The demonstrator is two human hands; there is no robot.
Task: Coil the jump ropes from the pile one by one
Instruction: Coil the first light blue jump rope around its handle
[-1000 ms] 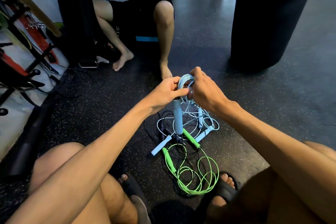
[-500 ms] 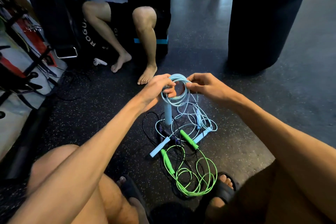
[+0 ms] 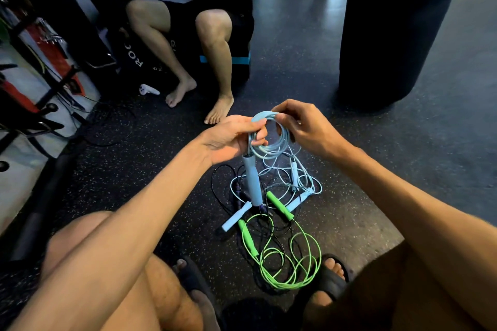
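Observation:
A light blue jump rope (image 3: 271, 142) is held up in small loops above the pile. My left hand (image 3: 231, 137) grips the loops at their left side, and one blue handle (image 3: 252, 183) hangs down from it. My right hand (image 3: 304, 126) pinches the top right of the same coil. Loose blue cord trails from the coil down to the floor pile (image 3: 269, 204). There a green jump rope (image 3: 290, 260), a thin black rope (image 3: 217, 183) and more blue handles lie tangled.
Another person sits opposite, bare feet (image 3: 217, 110) just beyond the pile. A black punching bag (image 3: 398, 29) stands at the right. A rack with gear (image 3: 40, 72) lines the left. My sandalled feet (image 3: 330, 274) flank the pile's near side on the dark rubber floor.
Both hands stayed at the blue coil, and my right hand shifted its grip along the top of the loops. The view has tilted and shifted a little.

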